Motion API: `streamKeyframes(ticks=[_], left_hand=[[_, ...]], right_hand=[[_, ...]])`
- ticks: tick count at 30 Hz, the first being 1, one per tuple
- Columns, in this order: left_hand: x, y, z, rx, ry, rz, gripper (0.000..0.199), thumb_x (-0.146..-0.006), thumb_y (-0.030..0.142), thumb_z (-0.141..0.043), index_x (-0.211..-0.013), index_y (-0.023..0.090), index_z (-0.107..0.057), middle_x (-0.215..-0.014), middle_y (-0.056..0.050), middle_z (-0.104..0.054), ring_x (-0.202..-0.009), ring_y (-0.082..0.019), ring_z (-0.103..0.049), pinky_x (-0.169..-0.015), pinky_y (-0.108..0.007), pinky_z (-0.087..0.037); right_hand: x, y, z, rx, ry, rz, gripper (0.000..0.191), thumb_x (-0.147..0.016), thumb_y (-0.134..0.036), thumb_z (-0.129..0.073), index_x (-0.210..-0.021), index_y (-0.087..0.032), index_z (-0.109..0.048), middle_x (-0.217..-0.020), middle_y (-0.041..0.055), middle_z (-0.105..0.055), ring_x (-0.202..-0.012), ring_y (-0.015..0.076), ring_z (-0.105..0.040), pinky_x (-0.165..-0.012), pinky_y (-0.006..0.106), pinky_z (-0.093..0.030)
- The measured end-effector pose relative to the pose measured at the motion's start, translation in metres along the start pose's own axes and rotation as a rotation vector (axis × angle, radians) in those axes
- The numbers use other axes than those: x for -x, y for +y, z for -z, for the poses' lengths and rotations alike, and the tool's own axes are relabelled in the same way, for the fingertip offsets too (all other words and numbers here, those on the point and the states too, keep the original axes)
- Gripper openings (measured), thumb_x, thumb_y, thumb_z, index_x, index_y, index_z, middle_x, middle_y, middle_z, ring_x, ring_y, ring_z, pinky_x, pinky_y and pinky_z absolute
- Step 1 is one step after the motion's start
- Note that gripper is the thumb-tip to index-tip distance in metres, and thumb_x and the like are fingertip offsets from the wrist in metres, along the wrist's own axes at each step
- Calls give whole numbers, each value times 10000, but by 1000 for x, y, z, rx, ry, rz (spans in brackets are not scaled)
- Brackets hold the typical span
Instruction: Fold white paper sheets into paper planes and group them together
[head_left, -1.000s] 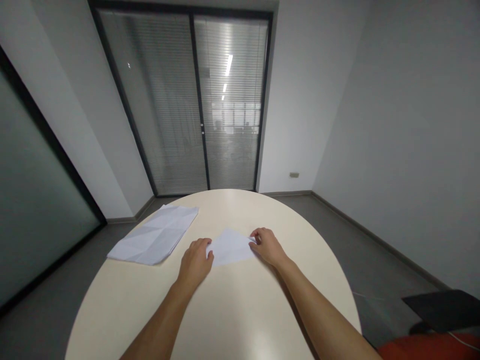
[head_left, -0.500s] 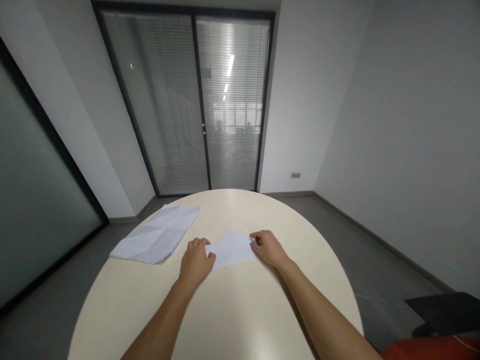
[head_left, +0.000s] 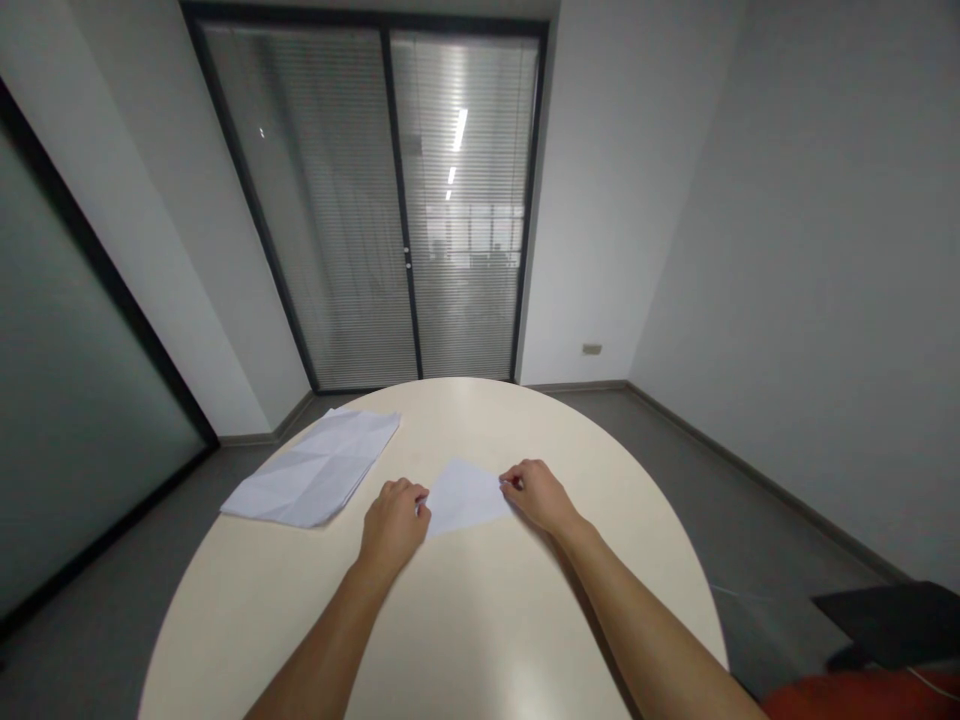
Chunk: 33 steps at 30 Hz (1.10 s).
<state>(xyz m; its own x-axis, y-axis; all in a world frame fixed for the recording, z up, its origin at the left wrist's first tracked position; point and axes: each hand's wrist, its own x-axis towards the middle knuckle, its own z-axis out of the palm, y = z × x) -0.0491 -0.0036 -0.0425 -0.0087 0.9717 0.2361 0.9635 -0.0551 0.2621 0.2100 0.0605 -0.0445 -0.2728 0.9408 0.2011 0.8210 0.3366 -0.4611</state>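
Note:
A small folded sheet of white paper (head_left: 466, 497) lies on the round table between my hands, its top edge rising to a blunt point. At its left corner, my left hand (head_left: 396, 517) is closed, with thumb and index finger pinching the paper's edge. My right hand (head_left: 534, 493) pinches the right corner between thumb and curled fingers. Both corners are covered by the fingertips.
A stack of creased white paper sheets (head_left: 319, 470) lies at the table's left edge. The cream round table (head_left: 465, 640) stands before a glazed partition with blinds (head_left: 465, 320). At lower right are a dark flat object (head_left: 892, 622) and something red (head_left: 840, 697).
The fingers of my left hand have moved slightly to the right and closed over the paper's left corner, which showed before. My right hand stays at the right corner.

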Motion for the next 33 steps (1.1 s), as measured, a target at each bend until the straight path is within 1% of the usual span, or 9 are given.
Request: streamKeyframes(ticks=[7, 12, 15, 17, 20, 24, 27, 30, 33], left_hand=[[3, 8, 7, -120, -51, -9, 266, -916, 167, -543, -1068, 220, -755, -1069, -55, -711, -1053, -213, -627, -883, -305, -485], [8, 19, 17, -235, -136, -35, 294, -966, 178, -459, -1002, 185, -751, -1078, -91, -688, -1039, -226, -633, -821, -315, -494], [14, 27, 22, -251, -146, -36, 287, -984, 260, -470, -1044, 156, -731, -1124, -122, -658, -1075, -254, -608, -837, -342, -500], [17, 32, 23, -248, -142, -29, 324, -986, 336, -487, -1090, 132, -716, -1149, -144, -641, -1095, -275, -592, -862, -369, -503], [19, 36, 23, -255, -141, -23, 368, -989, 369, -486, -1129, 107, -703, -1189, -163, -626, -1120, -294, -574, -879, -392, -504], [17, 34, 21, -269, -132, -22, 363, -1003, 348, -474, -1177, 110, -687, -1227, -165, -623, -1150, -292, -561, -888, -383, -503], [15, 32, 21, -267, -132, -24, 329, -1005, 315, -478, -1165, 120, -689, -1211, -157, -640, -1148, -283, -574, -897, -378, -503], [16, 33, 24, -276, -148, -30, 288, -1002, 241, -461, -1127, 133, -697, -1175, -147, -672, -1128, -279, -606, -889, -382, -509], [19, 37, 25, -294, -181, -17, 295, -1002, 194, -427, -1093, 141, -703, -1122, -139, -704, -1066, -271, -650, -841, -369, -520]], right_hand=[[2, -4, 5, 10, -8, -12, 234, -885, -283, -603, -939, -218, -821, -947, 80, -781, -963, 221, -665, -822, 256, -451], [2, -8, 7, 41, -9, -9, 244, -893, -289, -584, -911, -225, -819, -968, 80, -780, -960, 222, -674, -796, 255, -456], [1, -12, 7, 77, -13, -10, 245, -897, -290, -585, -923, -227, -821, -963, 88, -780, -969, 231, -674, -812, 264, -453], [0, -14, 8, 91, -12, -11, 246, -904, -291, -585, -937, -231, -820, -970, 91, -778, -974, 233, -671, -832, 272, -451], [0, -17, 8, 109, -24, 11, 247, -922, -290, -576, -945, -237, -817, -986, 86, -771, -983, 230, -663, -861, 277, -447], [2, -19, 9, 153, -34, 46, 255, -953, -291, -561, -1012, -250, -805, -1017, 84, -755, -1020, 228, -647, -901, 283, -434], [3, -20, 9, 179, -45, 60, 266, -969, -289, -549, -1056, -246, -796, -1055, 95, -737, -1039, 228, -636, -911, 284, -428], [4, -24, 9, 193, -69, 68, 276, -974, -278, -532, -1038, -227, -795, -1073, 104, -721, -1042, 229, -629, -914, 288, -424], [5, -32, 11, 208, -82, 66, 277, -967, -255, -520, -986, -199, -791, -1071, 116, -705, -1036, 229, -621, -922, 296, -417]])
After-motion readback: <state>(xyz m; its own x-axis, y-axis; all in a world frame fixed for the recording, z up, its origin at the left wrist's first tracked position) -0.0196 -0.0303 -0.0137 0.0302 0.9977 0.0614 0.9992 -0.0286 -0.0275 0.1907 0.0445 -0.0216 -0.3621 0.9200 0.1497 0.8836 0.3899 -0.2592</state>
